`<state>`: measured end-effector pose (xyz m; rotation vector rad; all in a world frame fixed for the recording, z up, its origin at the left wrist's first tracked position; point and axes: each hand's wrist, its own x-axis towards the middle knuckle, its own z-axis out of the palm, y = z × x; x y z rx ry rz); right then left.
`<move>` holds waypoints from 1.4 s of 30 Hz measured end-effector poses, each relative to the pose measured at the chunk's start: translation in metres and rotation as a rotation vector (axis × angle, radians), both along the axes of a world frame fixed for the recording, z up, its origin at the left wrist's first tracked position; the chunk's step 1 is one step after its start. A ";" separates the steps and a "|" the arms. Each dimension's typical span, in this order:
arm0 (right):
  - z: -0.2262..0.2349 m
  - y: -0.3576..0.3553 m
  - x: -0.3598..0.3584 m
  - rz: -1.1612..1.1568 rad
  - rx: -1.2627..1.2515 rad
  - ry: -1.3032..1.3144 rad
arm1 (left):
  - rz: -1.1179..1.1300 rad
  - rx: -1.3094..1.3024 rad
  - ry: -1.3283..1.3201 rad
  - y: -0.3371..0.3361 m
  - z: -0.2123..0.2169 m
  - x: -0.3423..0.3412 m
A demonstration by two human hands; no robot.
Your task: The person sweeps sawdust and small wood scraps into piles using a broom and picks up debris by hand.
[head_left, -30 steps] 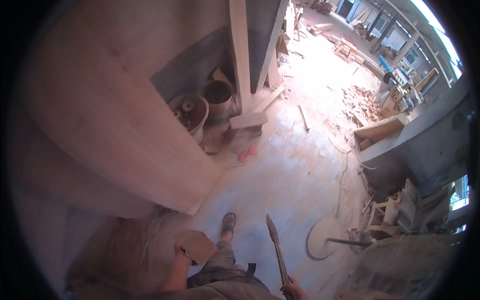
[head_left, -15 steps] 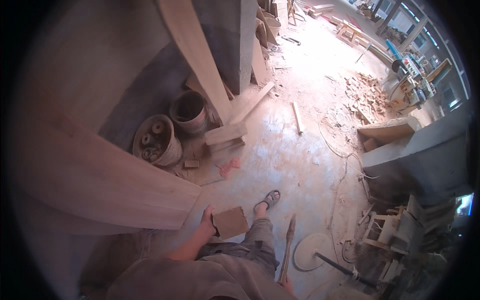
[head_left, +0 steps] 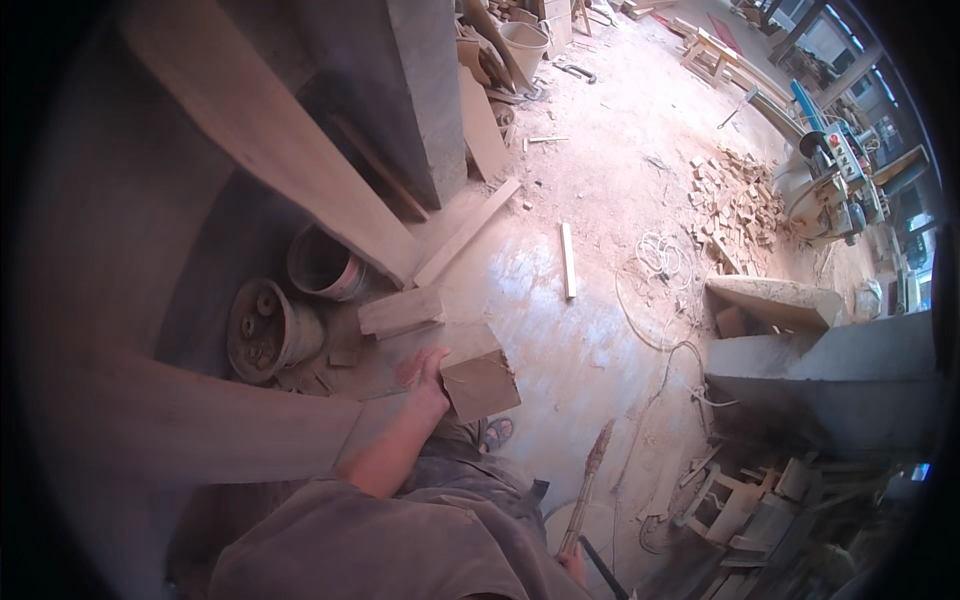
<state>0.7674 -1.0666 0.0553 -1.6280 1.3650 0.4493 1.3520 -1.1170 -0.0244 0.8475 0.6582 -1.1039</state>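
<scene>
My left hand (head_left: 430,382) is closed on the near-left edge of a small brown cardboard box (head_left: 483,388) with a ragged edge, held out in front of my body. At my right side, my right hand (head_left: 573,562) grips the lower end of a long, thin brush (head_left: 582,495). The brush points forward and up, its tip narrow and frayed-looking. Most of the right hand's fingers are hidden low in the picture. Below the box, part of my sandalled foot (head_left: 496,434) shows on the dusty floor.
Two buckets (head_left: 322,340) stand at the left, beside a leaning plank (head_left: 290,130) and a wood block (head_left: 401,313). Cables (head_left: 640,315) and a wooden strip (head_left: 568,260) lie on the floor. Offcuts (head_left: 735,205), a machine (head_left: 835,180) and stacked wood (head_left: 760,510) occupy the right.
The cardboard box and my left hand have moved forward and slightly right. My view has shifted, and my forward foot now shows closer to my body. Both hands keep their holds.
</scene>
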 end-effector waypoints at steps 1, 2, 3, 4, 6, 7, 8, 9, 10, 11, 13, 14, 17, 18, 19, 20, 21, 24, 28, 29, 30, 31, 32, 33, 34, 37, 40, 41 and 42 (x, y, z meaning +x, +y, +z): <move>0.005 -0.024 0.019 -0.020 0.012 0.007 | -0.016 0.033 0.000 -0.020 0.002 0.009; 0.011 -0.045 0.039 -0.042 0.027 0.013 | -0.036 0.066 0.003 -0.038 0.004 0.018; 0.014 -0.065 0.063 -0.054 0.048 0.017 | -0.070 0.058 -0.020 -0.051 0.004 0.030; 0.016 -0.089 0.084 -0.078 0.065 0.022 | -0.100 0.045 -0.001 -0.072 0.004 0.043; 0.023 -0.130 0.123 -0.108 0.101 0.049 | -0.165 0.022 0.080 -0.114 0.005 0.072; 0.024 -0.150 0.143 -0.118 0.122 0.062 | -0.195 0.011 0.142 -0.134 0.007 0.090; 0.031 -0.175 0.152 -0.135 0.121 0.093 | -0.205 0.047 0.184 -0.163 0.020 0.101; 0.039 -0.201 0.164 -0.152 0.121 0.116 | -0.219 0.094 0.230 -0.185 0.051 0.116; 0.051 -0.226 0.173 -0.163 0.124 0.145 | -0.235 0.141 0.279 -0.201 0.064 0.126; 0.054 -0.247 0.197 -0.162 0.142 0.139 | -0.197 0.126 0.257 -0.201 0.057 0.151; 0.063 -0.282 0.227 -0.167 0.165 0.153 | -0.105 0.071 0.289 -0.209 0.037 0.189; 0.069 -0.294 0.239 -0.164 0.179 0.159 | -0.060 0.044 0.305 -0.213 0.027 0.205; 0.076 -0.319 0.280 -0.161 0.220 0.169 | 0.044 0.012 0.323 -0.231 -0.007 0.254; 0.078 -0.326 0.288 -0.158 0.228 0.178 | 0.068 0.025 0.308 -0.243 -0.014 0.264; 0.077 -0.333 0.297 -0.152 0.233 0.185 | 0.095 0.038 0.289 -0.253 -0.020 0.276; 0.078 -0.340 0.305 -0.143 0.239 0.192 | 0.124 0.045 0.256 -0.261 -0.028 0.286; 0.078 -0.347 0.312 -0.137 0.243 0.198 | 0.153 0.049 0.222 -0.269 -0.037 0.297; 0.079 -0.371 0.334 -0.107 0.256 0.215 | 0.246 0.054 0.116 -0.272 -0.084 0.334; 0.081 -0.404 0.355 -0.076 0.246 0.261 | 0.362 0.070 0.092 -0.270 -0.128 0.378; 0.083 -0.412 0.359 -0.072 0.241 0.276 | 0.390 0.077 0.086 -0.271 -0.137 0.388; 0.084 -0.416 0.365 -0.062 0.250 0.288 | 0.417 0.084 0.073 -0.263 -0.147 0.401; 0.084 -0.420 0.373 -0.050 0.257 0.297 | 0.442 0.092 0.053 -0.254 -0.157 0.419; 0.084 -0.423 0.380 -0.039 0.271 0.305 | 0.467 0.102 0.032 -0.241 -0.166 0.433; 0.084 -0.427 0.388 -0.029 0.277 0.315 | 0.521 0.072 -0.027 -0.228 -0.173 0.444; 0.082 -0.431 0.397 -0.014 0.281 0.324 | 0.575 0.039 -0.092 -0.216 -0.176 0.457; 0.082 -0.462 0.411 -0.021 0.204 0.374 | 0.777 0.112 0.031 -0.267 -0.151 0.461; 0.075 -0.463 0.430 0.033 0.229 0.361 | 1.198 0.203 0.176 -0.239 -0.119 0.496; 0.073 -0.462 0.434 0.055 0.247 0.355 | 1.373 0.201 0.210 -0.220 -0.113 0.506; 0.072 -0.466 0.438 0.066 0.241 0.348 | 1.302 0.212 0.132 -0.219 -0.108 0.510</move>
